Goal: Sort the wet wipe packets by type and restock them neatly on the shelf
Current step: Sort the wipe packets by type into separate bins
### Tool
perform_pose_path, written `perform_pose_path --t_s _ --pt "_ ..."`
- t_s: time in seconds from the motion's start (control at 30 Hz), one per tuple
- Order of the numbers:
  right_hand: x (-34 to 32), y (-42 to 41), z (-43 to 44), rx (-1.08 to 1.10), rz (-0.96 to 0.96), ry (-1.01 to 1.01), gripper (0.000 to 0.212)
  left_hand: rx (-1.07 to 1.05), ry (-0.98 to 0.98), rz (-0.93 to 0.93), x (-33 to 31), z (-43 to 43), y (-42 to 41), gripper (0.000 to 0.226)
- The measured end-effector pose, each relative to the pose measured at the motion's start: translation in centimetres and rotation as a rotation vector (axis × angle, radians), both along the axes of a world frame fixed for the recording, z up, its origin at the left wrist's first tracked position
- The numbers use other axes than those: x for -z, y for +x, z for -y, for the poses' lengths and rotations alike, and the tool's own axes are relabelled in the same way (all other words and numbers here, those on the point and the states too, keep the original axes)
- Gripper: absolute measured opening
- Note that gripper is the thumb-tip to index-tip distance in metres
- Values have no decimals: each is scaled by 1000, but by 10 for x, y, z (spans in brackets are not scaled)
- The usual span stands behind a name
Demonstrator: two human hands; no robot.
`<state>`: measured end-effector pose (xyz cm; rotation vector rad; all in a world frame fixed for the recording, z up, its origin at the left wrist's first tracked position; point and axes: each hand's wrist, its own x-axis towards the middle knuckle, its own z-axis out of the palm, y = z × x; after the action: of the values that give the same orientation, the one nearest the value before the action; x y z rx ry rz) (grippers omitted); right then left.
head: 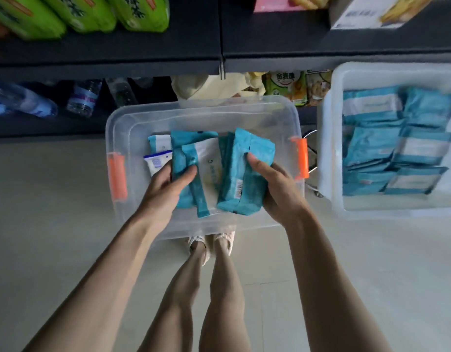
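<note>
Left hand (166, 185): angled down, fingers curled around teal wipe packets (180, 158).
Right hand (276, 189): thumb clamped over a teal packet stack (241, 171), above the clear bin (194, 105).

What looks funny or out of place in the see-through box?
One small white packet with blue print lies at the left of the clear box, beside the left hand. The other packets there are mainly teal, so it seems a different type. Nothing looks spilled or torn.
</note>
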<state>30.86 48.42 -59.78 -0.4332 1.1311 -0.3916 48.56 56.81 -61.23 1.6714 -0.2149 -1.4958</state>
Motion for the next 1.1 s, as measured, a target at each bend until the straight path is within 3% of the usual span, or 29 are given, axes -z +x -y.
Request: perform_pose_path --t_s 0.07,0.17,0.2,0.3,0.4,0.6,0.8,0.87,0.97,1.1 --pt "-41 -10 -7 -8 19 -27 18 28 -1 -68 -35 -2 -13 29" --pt "-96 -34 -16 41 28 -70 17 120 -20 -110 -93 0 -42 70" --pt "-114 -46 -18 63 34 -77 17 164 -42 -75 -112 2 -55 72" --pt "-165 -92 -24 131 56 -104 24 187 -171 51 -168 3 -102 33" --pt "-211 -152 -31 260 62 -177 24 210 -239 217 -212 3 -156 33" --pt "-289 -319 -50 421 -47 -387 23 205 -405 295 -279 3 -308 10" --pt "-367 -462 -44 540 -131 -535 18 178 -468 128 -353 30 -456 9" --pt "-385 -497 -31 572 -130 -556 26 144 -453 85 -368 50 -495 9" --pt "-398 -540 -7 582 -168 -611 43 96 -426 34 -373 83 -546 25" --pt "-396 -589 41 566 -193 -639 34 106 -439 -22 -365 130 -616 34"
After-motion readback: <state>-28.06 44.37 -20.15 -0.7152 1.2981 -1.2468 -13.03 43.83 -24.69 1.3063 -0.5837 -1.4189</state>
